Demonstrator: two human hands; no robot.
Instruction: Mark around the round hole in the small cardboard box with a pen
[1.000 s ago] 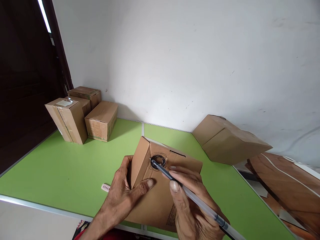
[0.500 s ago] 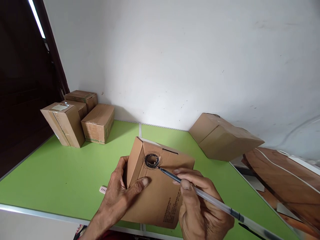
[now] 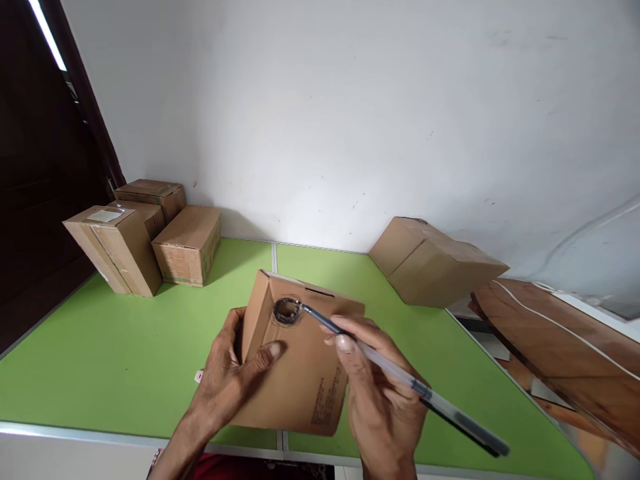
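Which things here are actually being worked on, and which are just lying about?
In hand: cardboard box held by left hand; pen in right hand, tip at the scribbled black circle.
Lying about: stacked boxes, tilted box, wooden board, small white object.

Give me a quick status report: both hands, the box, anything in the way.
Left hand grips cardboard box. Right hand holds pen, tip at inked circle. Nothing blocks.

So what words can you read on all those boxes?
None can be read.
Held box: dark print near its lower right edge, too small and blurred.
Box with a white label: label too blurred.
Low box beside it: faint print on its front, unreadable.
Box by the wall: no writing shows.
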